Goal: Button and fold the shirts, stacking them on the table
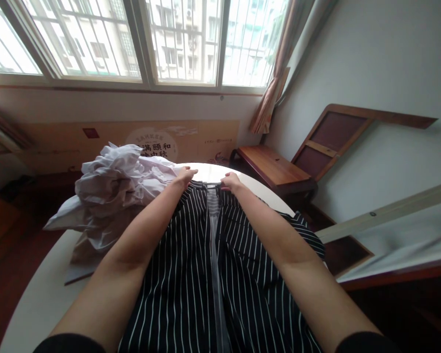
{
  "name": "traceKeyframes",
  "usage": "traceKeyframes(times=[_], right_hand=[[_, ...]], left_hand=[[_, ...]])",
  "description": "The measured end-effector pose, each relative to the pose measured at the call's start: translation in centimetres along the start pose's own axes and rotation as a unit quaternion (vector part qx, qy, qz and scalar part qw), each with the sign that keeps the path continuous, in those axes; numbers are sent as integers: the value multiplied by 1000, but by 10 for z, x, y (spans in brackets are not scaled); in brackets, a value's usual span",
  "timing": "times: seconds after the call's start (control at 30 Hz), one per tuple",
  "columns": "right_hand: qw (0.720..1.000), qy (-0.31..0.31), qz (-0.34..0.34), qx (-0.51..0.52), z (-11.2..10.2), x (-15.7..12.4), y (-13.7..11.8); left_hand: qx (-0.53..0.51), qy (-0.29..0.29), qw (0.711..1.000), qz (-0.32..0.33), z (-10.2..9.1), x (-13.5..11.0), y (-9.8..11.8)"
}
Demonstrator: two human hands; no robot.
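Currently, both hands are gripping the far hem of a black striped garment (191,255) that is lying spread along the white round bench (39,294), reaching its far edge. The left hand (186,175) and right hand (230,181) are each pinching the cloth with clenched fingers. Just beside it, toward the bench's left edge, a crumpled white pile of clothes (113,191) is sitting.

left hand (186,174) | right hand (230,181) | forearms bare | black sleeves pushed up near the elbows
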State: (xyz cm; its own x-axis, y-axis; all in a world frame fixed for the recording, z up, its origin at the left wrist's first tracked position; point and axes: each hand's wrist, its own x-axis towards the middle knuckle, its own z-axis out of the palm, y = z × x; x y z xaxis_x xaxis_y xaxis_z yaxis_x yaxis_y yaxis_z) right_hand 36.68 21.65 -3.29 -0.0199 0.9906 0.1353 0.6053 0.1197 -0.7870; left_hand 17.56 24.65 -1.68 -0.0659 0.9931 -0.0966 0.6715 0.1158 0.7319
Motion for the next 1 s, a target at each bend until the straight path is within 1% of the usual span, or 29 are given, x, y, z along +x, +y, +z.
traceKeyframes(times=[0.03, 0.07, 0.13, 0.2, 0.23, 0.27, 0.33, 0.37, 0.43, 0.53, 0.63, 0.7, 0.73, 0.8, 0.83, 0.9, 0.93, 1.0], right_hand=[[1000, -2, -3, -4, 6, -6, 1], [1000, -1, -3, -10, 10, -12, 2], [1000, 5, -2, -20, 14, -28, 7], [997, 12, -33, -62, 12, -48, 17], [993, 10, -60, -103, 11, -59, 23], [984, 1, -89, -153, 10, -72, 29], [958, -40, -132, -251, 11, -97, 41], [947, -64, -138, -284, 12, -110, 46], [932, -101, -139, -320, 16, -132, 51], [927, -111, -148, -327, 22, -159, 50], [934, -109, -154, -303, 21, -173, 43], [948, -93, -148, -265, 16, -172, 36], [957, -71, -139, -243, 12, -168, 32], [973, -2, -115, -200, 5, -151, 21], [977, 37, -98, -186, 3, -140, 15], [977, 98, -58, -178, 3, -113, 3], [976, 111, -33, -182, 6, -100, -2], [972, 111, 24, -207, 17, -77, -8]], left_hand=[[-3, -3, 1000, 16, 6, -5, -3], [8, -4, 999, 47, 10, -12, -7], [68, 5, 988, 142, 16, -34, -19], [159, 6, 954, 255, 21, -63, -33], [197, -9, 935, 295, 24, -77, -41], [226, -35, 919, 321, 27, -91, -49], [264, -97, 896, 344, 34, -114, -65], [277, -122, 887, 349, 38, -123, -72], [293, -148, 875, 356, 43, -137, -84], [304, -156, 864, 371, 44, -155, -96], [308, -159, 857, 382, 39, -173, -103], [305, -160, 857, 383, 33, -182, -102], [298, -162, 860, 382, 29, -184, -99], [277, -166, 872, 369, 22, -180, -86], [265, -162, 881, 356, 18, -174, -77], [242, -125, 908, 318, 14, -152, -57], [230, -94, 921, 301, 14, -138, -47], [206, -30, 939, 273, 19, -107, -31]])
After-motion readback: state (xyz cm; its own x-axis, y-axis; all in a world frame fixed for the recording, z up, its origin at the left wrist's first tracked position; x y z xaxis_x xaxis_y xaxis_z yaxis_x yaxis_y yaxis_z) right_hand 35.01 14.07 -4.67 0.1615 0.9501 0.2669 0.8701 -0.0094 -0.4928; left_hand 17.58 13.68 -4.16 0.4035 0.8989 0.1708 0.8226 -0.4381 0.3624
